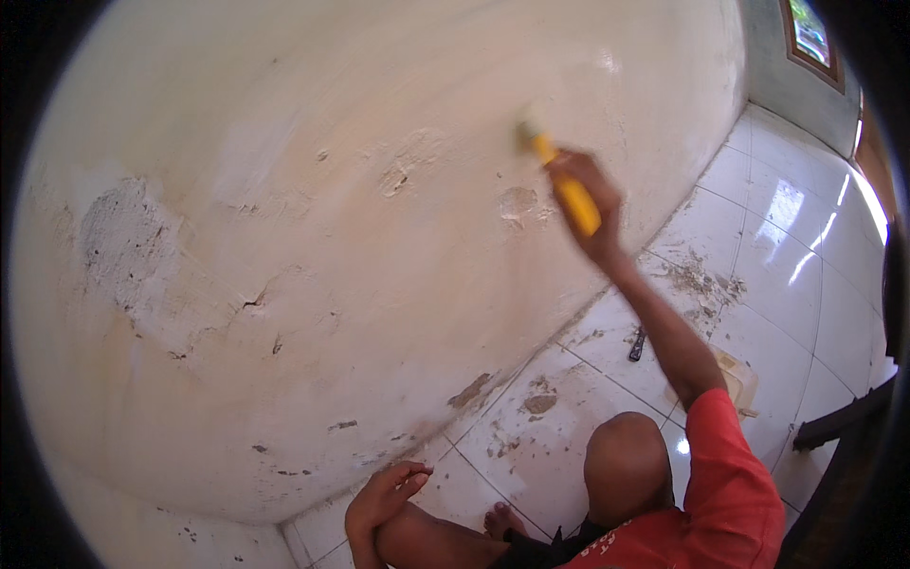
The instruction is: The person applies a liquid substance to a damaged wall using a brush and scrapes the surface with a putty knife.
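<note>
From where I stand, the risk looks like the blade gouging sound plaster or slipping off the wall [313,190], since the right hand [590,211] works at full reach while the person squats. Its fingers are closed round the yellow-handled scraper [561,178], blade end above the knuckles against the wall. The left hand [384,493] rests loosely open on the tiled floor [787,256] among flakes.

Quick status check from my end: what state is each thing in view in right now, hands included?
Right hand: raised, closed around the yellow-handled tool.
Yellow-handled tool: held up, its tip against the wall.
Left hand: empty, resting low by the wall's base.
Wall: pitted, paint flaked off in patches.
Floor tiles: glossy, strewn with debris near the wall.
Small dark tool: lying on the floor, untouched.
</note>
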The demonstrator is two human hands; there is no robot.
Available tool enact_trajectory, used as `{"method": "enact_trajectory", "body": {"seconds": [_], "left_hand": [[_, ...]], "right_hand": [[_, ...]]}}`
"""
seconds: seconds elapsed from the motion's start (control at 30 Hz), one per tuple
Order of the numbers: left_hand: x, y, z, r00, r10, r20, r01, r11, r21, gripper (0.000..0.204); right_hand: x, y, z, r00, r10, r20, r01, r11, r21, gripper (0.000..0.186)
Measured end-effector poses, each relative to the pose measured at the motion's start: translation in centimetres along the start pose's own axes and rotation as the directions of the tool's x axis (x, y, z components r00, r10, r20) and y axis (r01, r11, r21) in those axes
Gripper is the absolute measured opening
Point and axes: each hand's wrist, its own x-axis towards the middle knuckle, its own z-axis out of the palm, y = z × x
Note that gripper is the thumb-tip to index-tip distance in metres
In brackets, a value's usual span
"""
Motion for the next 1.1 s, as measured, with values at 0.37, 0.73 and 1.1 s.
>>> {"method": "enact_trajectory", "body": {"seconds": [0.37,0.73,1.1], "left_hand": [[-1.2,0.4,0.0,1.000,-0.022,0.002,0.022,1.000,0.022,0.032],[-1.2,1.8,0.3,1.000,-0.024,0.020,0.024,1.000,0.007,0.033],[-2.5,1.9,-0.2,0.997,-0.075,0.006,0.075,0.996,-0.042,0.033]], "right_hand": [[2.8,-3.0,0.7,0.923,0.381,0.054,-0.375,0.862,0.342,0.018],[-7.4,-13.3,5.6,0.817,0.016,0.577,-0.245,0.914,0.322,0.023],[-3.4,-8.7,4.8,0.994,0.089,0.063,-0.086,0.995,-0.055,0.023]]}}
